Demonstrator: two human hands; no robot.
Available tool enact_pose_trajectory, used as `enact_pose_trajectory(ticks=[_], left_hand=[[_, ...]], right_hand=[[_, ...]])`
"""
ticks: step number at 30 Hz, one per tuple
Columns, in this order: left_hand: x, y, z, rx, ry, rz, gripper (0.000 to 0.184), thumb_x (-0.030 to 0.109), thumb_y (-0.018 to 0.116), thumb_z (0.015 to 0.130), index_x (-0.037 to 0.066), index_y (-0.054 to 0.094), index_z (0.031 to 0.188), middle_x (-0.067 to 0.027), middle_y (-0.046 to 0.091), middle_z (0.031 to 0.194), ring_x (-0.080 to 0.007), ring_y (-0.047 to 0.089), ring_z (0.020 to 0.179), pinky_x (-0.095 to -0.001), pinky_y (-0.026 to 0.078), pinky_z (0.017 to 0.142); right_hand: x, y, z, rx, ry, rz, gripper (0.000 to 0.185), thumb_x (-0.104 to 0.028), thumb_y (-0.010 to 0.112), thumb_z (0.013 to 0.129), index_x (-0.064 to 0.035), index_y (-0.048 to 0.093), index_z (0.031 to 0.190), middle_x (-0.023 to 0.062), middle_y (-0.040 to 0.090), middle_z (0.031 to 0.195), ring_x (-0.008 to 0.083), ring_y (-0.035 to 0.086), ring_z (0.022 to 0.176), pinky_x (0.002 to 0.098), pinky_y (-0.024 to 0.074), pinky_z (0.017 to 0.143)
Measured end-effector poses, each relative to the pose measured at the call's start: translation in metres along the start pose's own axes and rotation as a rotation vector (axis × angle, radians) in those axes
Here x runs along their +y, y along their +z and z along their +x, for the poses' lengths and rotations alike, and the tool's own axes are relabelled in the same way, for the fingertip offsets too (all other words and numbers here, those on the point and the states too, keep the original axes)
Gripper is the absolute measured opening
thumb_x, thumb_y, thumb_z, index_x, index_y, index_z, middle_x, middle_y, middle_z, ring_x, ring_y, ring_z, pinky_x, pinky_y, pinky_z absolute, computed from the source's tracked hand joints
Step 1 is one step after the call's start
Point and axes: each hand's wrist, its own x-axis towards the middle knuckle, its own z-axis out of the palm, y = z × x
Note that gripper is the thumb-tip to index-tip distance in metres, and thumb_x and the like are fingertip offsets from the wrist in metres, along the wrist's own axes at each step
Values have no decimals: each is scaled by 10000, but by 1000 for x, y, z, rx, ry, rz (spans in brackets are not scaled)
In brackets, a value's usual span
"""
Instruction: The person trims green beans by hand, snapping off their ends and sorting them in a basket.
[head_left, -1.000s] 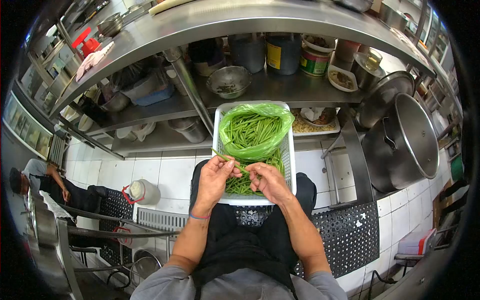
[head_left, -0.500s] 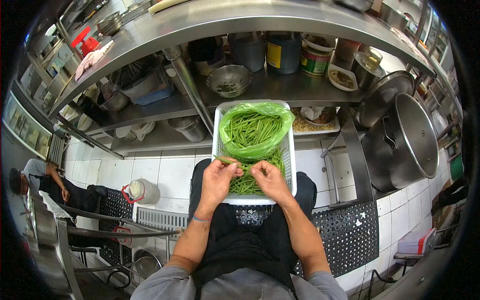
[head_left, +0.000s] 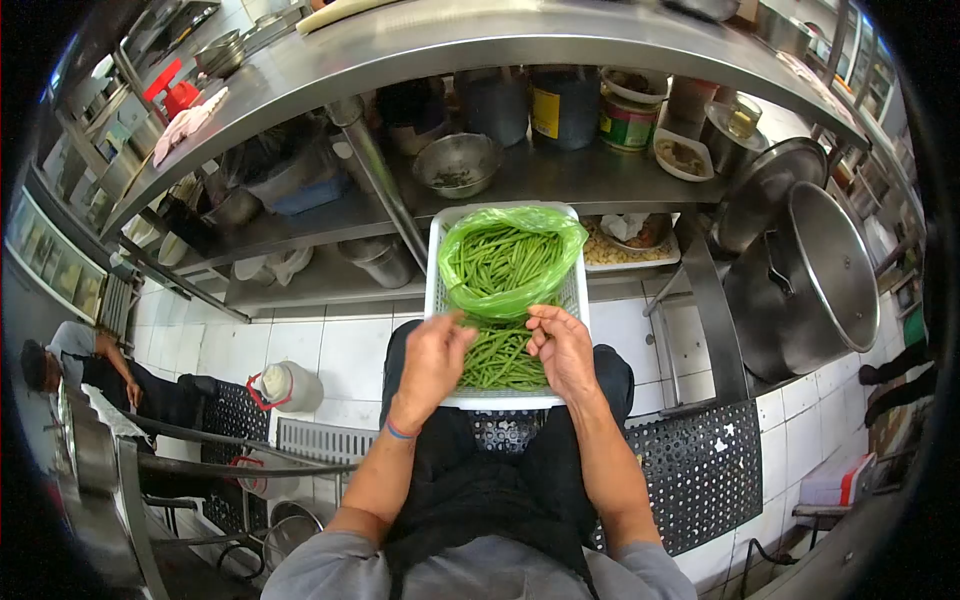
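Note:
A white plastic basket [head_left: 584, 290] rests at my lap, holding a green plastic bag [head_left: 572, 236] full of green beans [head_left: 505, 255]. More cut beans [head_left: 500, 362] lie loose in front of the bag. Over the basket's left edge is my left hand [head_left: 432, 360], blurred by motion, so its fingers and anything between them cannot be made out. My right hand [head_left: 562, 350] hovers over the basket's right side near the bag's lower edge, its fingers bent with thumb near forefinger; whatever they hold, if anything, is too small to tell.
A steel table [head_left: 440, 50] with a lower shelf [head_left: 560, 185] of bowls and tubs stands ahead. At right is a large steel pot [head_left: 815, 280]. A white bucket [head_left: 290, 387] stands on the left floor, near a seated person [head_left: 95, 370].
My hands have moved apart. The bean that was between them no longer shows there. My right hand has shifted slightly right and up; my left is blurred.

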Motion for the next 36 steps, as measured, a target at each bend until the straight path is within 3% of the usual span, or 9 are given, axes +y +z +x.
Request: enact_pose_trajectory(ticks=[5,11,13,17,21,28,31,33,36], left_hand=[[10,-4,65,175,298,246,154,113,709,856,-36,697,893,-195,654,809,-386,649,724,-462,518,656],[-7,24,109,-154,-20,570,211,199,687,820,3,711,746,-214,670,763,-429,684,820,-494,552,696],[-21,17,103,-105,143,596,214,196,661,818,11,678,710,-229,673,755,-421,678,750,-509,537,649],[-8,13,98,-171,-6,529,218,207,670,799,-4,722,819,-237,694,795,-408,690,760,-508,527,678],[-17,6,102,13,42,407,170,126,684,809,-42,689,837,-238,688,782,-389,687,743,-461,523,670],[38,-41,84,-87,48,-149,114,37,632,906,-75,615,896,-39,586,716,-99,520,672,-273,423,604],[-15,-25,57,-243,149,-106,136,66,644,923,-69,642,911,-41,617,800,-105,508,693,-275,423,626],[4,-24,39,-448,109,159,256,167,619,962,-44,689,1090,-236,724,950,-307,676,802,-405,518,755],[-10,-2,25,-545,47,156,283,209,595,979,-50,673,1063,-267,687,887,-285,610,730,-413,500,735]], right_hand=[[6,-12,2,-41,-3,56,174,22,474,930,54,609,1035,75,575,867,112,495,682,280,458,616],[4,-13,2,-34,-34,56,144,2,508,922,51,622,996,55,557,834,103,480,648,273,449,593],[9,-17,2,20,-50,-148,194,-92,508,938,22,640,1022,60,588,888,107,546,717,252,483,604],[19,-18,9,-9,-127,-377,213,-89,520,911,-12,656,1057,37,631,899,68,511,655,232,441,555],[18,-14,8,-133,-90,-122,196,-110,548,972,24,596,1107,14,499,811,66,445,562,196,387,484],[23,-15,14,-145,-109,-216,221,-223,561,1023,-20,616,1089,-8,523,807,46,452,560,207,367,468],[15,-12,12,-162,-174,-356,294,-247,560,1038,-8,615,1200,5,595,876,62,501,625,215,403,530],[30,-13,18,-197,-315,-461,336,-257,563,1039,-11,604,1262,12,619,909,82,541,679,227,447,591],[40,-6,14,-158,-535,-641,293,-242,589,1017,15,642,1149,42,639,859,131,606,814,316,482,702]])
